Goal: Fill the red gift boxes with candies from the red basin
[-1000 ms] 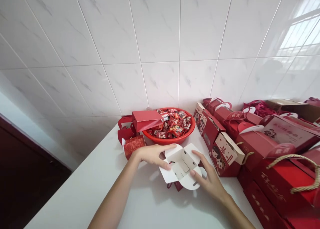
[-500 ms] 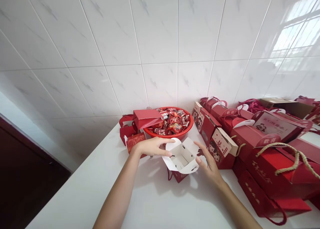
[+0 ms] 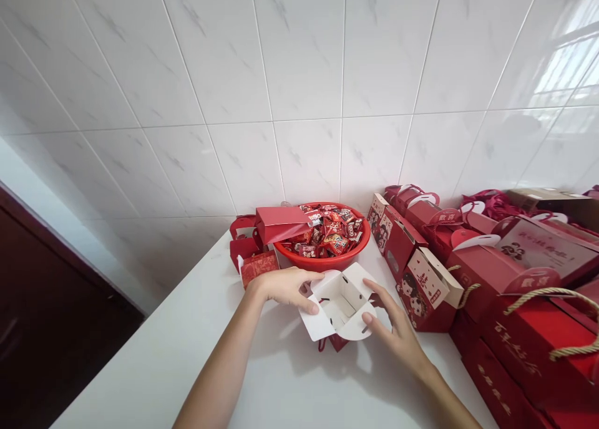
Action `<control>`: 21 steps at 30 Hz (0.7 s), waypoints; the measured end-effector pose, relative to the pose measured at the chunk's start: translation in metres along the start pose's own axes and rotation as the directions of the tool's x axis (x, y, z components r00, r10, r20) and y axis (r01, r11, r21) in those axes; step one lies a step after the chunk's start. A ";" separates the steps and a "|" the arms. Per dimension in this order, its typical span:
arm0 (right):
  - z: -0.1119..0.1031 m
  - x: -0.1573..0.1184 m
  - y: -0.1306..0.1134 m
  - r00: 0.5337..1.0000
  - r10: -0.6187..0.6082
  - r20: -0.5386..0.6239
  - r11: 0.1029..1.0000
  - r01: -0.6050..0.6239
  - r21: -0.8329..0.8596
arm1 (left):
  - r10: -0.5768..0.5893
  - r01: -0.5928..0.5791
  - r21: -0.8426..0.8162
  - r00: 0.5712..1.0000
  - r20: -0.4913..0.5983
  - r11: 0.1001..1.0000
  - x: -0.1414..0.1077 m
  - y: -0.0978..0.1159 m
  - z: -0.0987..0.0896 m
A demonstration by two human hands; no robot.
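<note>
A small gift box [image 3: 344,305], dark red outside and white inside, stands on the table with its top flaps folded outward. Nothing shows inside it but bare white walls and floor. My left hand [image 3: 286,290] grips the box's left side, thumb on a white flap and fingers behind it. On the right side, my right hand [image 3: 393,322] has its thumb on the rounded front flap and its index finger at the right flap. Just behind the box sits a red basin [image 3: 322,264] full of wrapped candies [image 3: 334,239].
An open red box [image 3: 281,223] leans over the basin's left rim, near a patterned red box [image 3: 259,265]. Many red gift boxes [image 3: 505,304] with rope handles crowd the right side. Tiled wall [image 3: 309,154] closes off the back of the white table [image 3: 299,391].
The box tilts toward me and its flaps have spread wider, the left one pressed down further. My right thumb has come onto the front flap. The view has shifted slightly left.
</note>
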State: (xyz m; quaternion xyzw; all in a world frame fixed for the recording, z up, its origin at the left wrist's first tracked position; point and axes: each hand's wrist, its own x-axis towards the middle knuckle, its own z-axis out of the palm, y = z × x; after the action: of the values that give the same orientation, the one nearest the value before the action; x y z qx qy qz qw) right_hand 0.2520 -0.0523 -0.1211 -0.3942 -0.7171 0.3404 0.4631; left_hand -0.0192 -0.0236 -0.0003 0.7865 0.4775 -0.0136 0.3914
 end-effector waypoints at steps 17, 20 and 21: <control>0.012 0.031 -0.006 0.975 0.046 0.218 0.998 -0.039 -0.039 | -0.188 0.193 0.021 0.971 -0.150 0.981 -0.025 -0.006 -0.009; 0.004 0.047 -0.016 0.987 -0.066 0.148 0.984 0.089 -0.151 | -0.138 0.136 -0.022 0.968 -0.211 0.990 -0.034 -0.007 -0.012; 0.002 0.052 -0.020 0.991 -0.104 0.084 0.978 0.117 -0.172 | -0.130 0.126 -0.031 0.962 -0.242 0.992 -0.036 -0.007 -0.013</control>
State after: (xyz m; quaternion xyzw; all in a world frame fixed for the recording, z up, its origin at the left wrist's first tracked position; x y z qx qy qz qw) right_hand 0.2313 -0.0159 -0.0839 -0.3803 -0.7822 0.2636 0.4172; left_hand -0.0487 -0.0404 0.0181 0.7466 0.5718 0.0614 0.3343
